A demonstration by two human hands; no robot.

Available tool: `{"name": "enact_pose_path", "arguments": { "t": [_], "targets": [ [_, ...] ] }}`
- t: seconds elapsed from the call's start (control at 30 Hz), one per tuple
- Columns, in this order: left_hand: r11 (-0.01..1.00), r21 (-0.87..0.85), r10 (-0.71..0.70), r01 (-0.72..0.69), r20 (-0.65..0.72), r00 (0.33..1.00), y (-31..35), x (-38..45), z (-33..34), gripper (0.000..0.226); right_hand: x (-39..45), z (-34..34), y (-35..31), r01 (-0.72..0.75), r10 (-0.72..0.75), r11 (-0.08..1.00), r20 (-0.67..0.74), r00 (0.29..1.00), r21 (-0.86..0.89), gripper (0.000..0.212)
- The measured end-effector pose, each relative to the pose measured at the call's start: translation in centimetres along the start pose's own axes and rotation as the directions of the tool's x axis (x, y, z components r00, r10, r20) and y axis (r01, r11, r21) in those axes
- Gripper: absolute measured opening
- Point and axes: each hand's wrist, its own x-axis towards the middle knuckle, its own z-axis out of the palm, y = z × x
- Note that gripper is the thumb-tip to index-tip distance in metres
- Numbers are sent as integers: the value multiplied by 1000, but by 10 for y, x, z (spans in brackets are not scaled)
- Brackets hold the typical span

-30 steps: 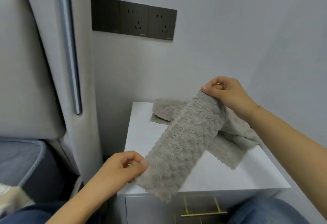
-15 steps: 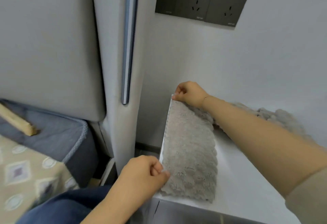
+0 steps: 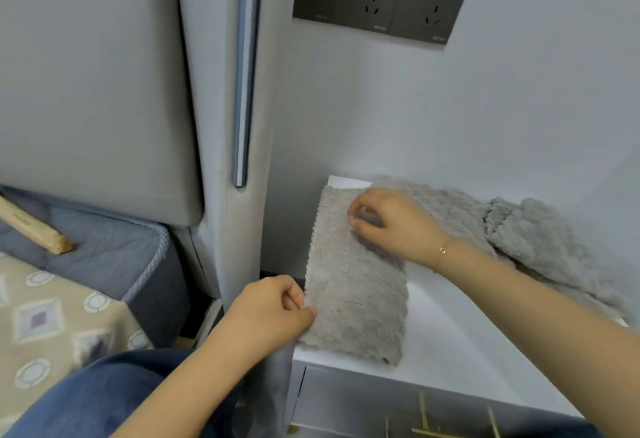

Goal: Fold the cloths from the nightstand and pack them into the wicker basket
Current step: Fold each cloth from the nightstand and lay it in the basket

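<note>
Currently we hold the folded grey cloth [image 3: 356, 285] flat on the white nightstand [image 3: 446, 344], along its left edge. Our left hand [image 3: 273, 309] pinches the near left corner; our right hand [image 3: 388, 223] rests curled on the far end, its hold unclear. We judge the next fold needs corners matched and the pile smoothed. Half a second ago the right hand gripped the far corner; it now sits nearer. Unfolded cloths [image 3: 519, 229] lie behind. No wicker basket is visible.

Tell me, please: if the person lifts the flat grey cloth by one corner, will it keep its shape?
Probably not. The grey cloth looks soft and fluffy, so it would likely droop and unfold. It seems light: the left hand pinches its edge with fingertips only. Its fuzzy pile should resist sliding on the nightstand.
</note>
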Motion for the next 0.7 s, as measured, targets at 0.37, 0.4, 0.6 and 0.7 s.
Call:
{"name": "enact_pose_path", "arguments": {
  "t": [0.37, 0.4, 0.6, 0.7],
  "targets": [
    [965, -258, -41, 52, 47, 998, 8, -6, 5, 14, -163, 18, -4, -267, 309, 929, -140, 941, 256, 16],
    [965, -262, -24, 31, 27, 999, 8, -7, 5, 13, -167, 22, -8, -246, 281, 944, -148, 948, 218, 27],
    [962, -274, 12, -15, -15, 1000, 12, -12, 6, 19, -170, 52, -39, -128, 141, 990, -285, 948, 65, 53],
    [953, -301, 28, -32, -19, 999, 14, -16, 6, 27, -164, 56, -38, -104, 123, 992, -357, 926, 73, 35]
  ]
}}
